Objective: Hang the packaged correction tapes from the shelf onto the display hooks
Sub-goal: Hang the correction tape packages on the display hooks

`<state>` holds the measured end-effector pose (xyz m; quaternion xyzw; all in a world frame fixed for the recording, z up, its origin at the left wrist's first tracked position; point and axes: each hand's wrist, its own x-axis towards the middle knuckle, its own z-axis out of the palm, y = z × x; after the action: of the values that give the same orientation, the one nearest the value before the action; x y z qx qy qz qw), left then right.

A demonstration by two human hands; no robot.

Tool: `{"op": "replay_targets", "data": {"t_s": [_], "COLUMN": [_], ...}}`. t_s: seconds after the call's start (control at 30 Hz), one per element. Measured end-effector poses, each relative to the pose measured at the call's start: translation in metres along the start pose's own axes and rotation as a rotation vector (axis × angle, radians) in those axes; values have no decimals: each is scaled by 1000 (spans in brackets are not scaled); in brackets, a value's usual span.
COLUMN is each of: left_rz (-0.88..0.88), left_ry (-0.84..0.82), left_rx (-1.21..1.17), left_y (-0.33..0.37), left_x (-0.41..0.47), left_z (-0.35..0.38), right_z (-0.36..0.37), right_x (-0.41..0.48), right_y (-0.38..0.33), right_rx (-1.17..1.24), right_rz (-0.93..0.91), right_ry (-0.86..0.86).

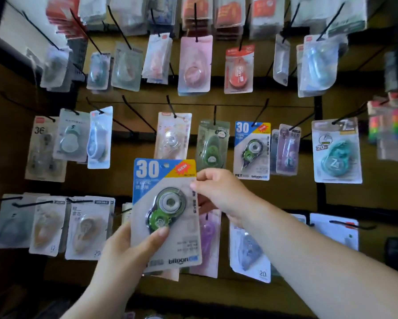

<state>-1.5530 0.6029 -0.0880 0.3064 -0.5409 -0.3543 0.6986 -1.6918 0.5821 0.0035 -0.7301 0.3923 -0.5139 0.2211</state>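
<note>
Centre: pack (165, 212), in front of board (124, 185). Left hand (126, 252) at its 7 o'clock edge, right hand (218, 192) at 2 o'clock. Twin pack (252, 150) farther out at 2 o'clock, on hook (261, 111).

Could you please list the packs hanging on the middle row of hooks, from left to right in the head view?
Pack marked 36, pale blue pack, green pack, hanging blue-yellow 30 pack, purple pack, teal pack.
</note>
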Motion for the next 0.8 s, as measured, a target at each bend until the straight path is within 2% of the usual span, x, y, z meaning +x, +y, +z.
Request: {"op": "replay_targets", "data": {"t_s": [0.13,0.23,0.43,0.8], "left_rz": [100,193,248,198], "left_ry": [-98,-147,-229,-238], "left_rx": [56,89,164,277], "left_y": [11,23,44,50], "left_x": [8,13,31,57], "left_z": [55,95,150,164], "right_z": [-63,-108,-158,-161], "right_x": [0,1,7,33], "right_y": [-11,-12,-25,-39], "right_rx": [-51,-54,-108,-188], "right_rz": [-73,-87,-115,-205], "right_ry": [314,449,573,644]}}
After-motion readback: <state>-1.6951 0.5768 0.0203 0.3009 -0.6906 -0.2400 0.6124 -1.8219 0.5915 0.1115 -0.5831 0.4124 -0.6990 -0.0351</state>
